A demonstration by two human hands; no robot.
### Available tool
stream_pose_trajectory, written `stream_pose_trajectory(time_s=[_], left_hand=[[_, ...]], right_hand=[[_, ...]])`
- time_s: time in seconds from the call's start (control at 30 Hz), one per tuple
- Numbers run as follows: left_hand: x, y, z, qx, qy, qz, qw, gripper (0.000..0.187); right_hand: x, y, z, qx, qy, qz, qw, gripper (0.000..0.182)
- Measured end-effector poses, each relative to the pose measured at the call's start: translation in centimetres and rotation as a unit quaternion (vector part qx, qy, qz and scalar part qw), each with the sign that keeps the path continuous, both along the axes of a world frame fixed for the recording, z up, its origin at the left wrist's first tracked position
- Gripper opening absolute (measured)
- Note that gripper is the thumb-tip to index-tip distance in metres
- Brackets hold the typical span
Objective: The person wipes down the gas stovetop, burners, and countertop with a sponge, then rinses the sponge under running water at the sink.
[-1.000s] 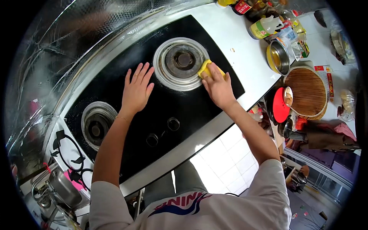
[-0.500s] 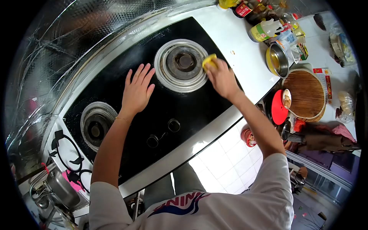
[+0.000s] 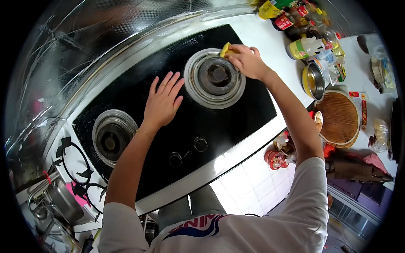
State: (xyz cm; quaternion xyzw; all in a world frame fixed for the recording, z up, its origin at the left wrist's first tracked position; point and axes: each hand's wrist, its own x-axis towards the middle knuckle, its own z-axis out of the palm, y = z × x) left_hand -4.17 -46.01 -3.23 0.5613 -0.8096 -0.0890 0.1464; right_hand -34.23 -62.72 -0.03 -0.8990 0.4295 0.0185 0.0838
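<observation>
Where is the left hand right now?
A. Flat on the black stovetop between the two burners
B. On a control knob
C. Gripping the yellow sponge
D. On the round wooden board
A: the left hand lies palm-down with fingers spread on the black stovetop, while the right hand holds the sponge.

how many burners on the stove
2: one burner under the right hand holding a yellow sponge, another burner left of the flat left hand.

My left hand (image 3: 162, 103) lay flat on the hob (image 3: 236, 122) between its two burners, while my right hand (image 3: 247, 61) pressed a sponge (image 3: 225, 49) at the right burner's (image 3: 215, 78) far rim; bottles (image 3: 301, 25) and a bowl (image 3: 314, 80) stood to the right.
</observation>
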Motion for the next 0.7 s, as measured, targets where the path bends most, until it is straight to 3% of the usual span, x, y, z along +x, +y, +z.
stream_pose_trajectory(time_s=[0.13, 0.27, 0.47, 0.6, 0.7], left_hand=[[0.1, 0.1, -0.2, 0.004, 0.006, 0.004, 1.000, 0.050], [0.1, 0.1, -0.3, 0.001, 0.011, 0.005, 1.000, 0.050], [0.1, 0.0, -0.4, -0.010, 0.022, 0.013, 1.000, 0.052], [-0.3, 0.0, -0.3, -0.024, 0.012, 0.005, 1.000, 0.052], [-0.3, 0.2, -0.2, -0.013, 0.004, 0.021, 1.000, 0.051]], right_hand=[[4.3, -1.2, 0.7, 0.057, 0.010, 0.020, 0.998, 0.042], [6.5, -0.8, 0.4, 0.110, -0.057, 0.011, 0.992, 0.040], [8.6, -1.3, 0.0, 0.123, -0.121, 0.145, 0.974, 0.032], [6.1, -2.2, -0.5, 0.133, -0.097, 0.125, 0.978, 0.038], [5.3, -1.9, -0.4, 0.114, -0.085, 0.054, 0.988, 0.038]])
